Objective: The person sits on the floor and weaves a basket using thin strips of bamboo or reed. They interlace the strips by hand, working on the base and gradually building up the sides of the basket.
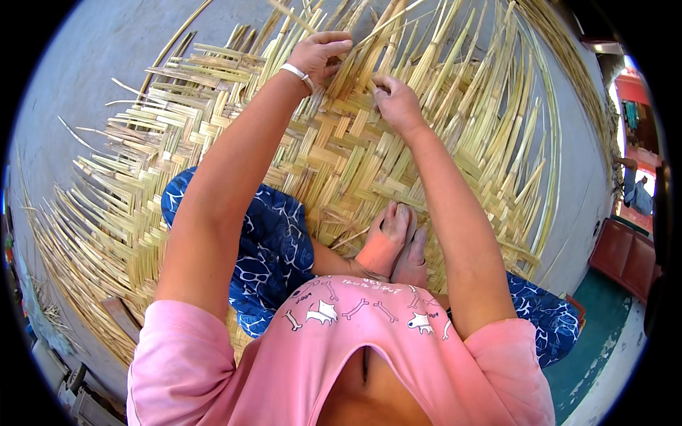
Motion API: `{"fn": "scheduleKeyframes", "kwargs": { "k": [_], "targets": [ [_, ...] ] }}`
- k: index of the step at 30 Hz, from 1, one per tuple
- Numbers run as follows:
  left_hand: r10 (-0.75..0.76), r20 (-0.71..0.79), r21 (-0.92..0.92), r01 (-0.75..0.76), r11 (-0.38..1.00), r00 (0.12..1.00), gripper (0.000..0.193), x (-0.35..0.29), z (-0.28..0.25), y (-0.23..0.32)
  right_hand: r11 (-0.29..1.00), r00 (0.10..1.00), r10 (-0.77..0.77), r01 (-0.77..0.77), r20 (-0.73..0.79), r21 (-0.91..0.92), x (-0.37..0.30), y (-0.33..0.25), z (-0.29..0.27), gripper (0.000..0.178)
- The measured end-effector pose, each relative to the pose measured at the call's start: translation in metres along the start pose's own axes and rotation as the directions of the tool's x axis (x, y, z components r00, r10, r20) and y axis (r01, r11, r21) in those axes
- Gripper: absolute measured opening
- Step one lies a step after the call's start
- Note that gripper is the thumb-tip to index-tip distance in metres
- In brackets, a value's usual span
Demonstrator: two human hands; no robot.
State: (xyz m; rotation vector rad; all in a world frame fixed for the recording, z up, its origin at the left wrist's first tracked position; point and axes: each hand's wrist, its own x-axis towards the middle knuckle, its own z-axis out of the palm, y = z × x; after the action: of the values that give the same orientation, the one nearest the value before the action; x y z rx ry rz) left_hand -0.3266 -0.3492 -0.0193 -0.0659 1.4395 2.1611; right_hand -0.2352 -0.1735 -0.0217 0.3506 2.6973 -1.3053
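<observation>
I sit on a partly woven mat [334, 153] of flat, pale yellow-green split cane strips in a zigzag pattern. At its far edge my left hand [323, 55], with a white band at the wrist, curls around a long thin cane strip [293, 17] that sticks out beyond it to the upper left. A little nearer and to the right, my right hand [396, 103] has its fingers bent and pressed onto the strips at the weave's edge. Its fingertips are partly hidden. Between the hands, several loose strip ends [355, 71] fan away from me.
Unwoven strip ends [490, 92] spread out over the grey floor [78, 92] on both sides. My bare feet [398, 245] rest on the mat. A bundle of long cane [568, 53] lies at the far right. Beyond it are a dark red seat [624, 257] and another person [637, 190].
</observation>
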Motion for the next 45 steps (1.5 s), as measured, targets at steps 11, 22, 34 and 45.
{"fn": "scheduleKeyframes", "kwargs": {
  "k": [11,22,34,45],
  "targets": [
    [0.349,-0.267,0.631,-0.111,0.768,0.898,0.016,-0.016,-0.017,-0.027,0.907,0.898,-0.337,0.229,-0.283,-0.354,-0.048,-0.02,-0.008,0.026],
    [0.392,-0.159,0.775,-0.132,0.618,0.906,0.016,-0.009,-0.027,-0.031,0.708,0.982,-0.173,0.074,-0.071,-0.702,-0.061,-0.003,-0.033,0.055],
    [0.37,-0.239,0.747,-0.073,0.66,0.898,0.013,-0.029,-0.018,-0.026,0.495,0.977,-0.056,0.207,0.207,-0.844,-0.062,-0.031,-0.04,0.047],
    [0.098,-0.275,0.213,-0.039,0.976,0.957,0.019,-0.045,-0.062,0.027,0.385,0.902,-0.208,0.431,0.378,-0.816,-0.034,-0.05,-0.038,0.027]
  ]
}}
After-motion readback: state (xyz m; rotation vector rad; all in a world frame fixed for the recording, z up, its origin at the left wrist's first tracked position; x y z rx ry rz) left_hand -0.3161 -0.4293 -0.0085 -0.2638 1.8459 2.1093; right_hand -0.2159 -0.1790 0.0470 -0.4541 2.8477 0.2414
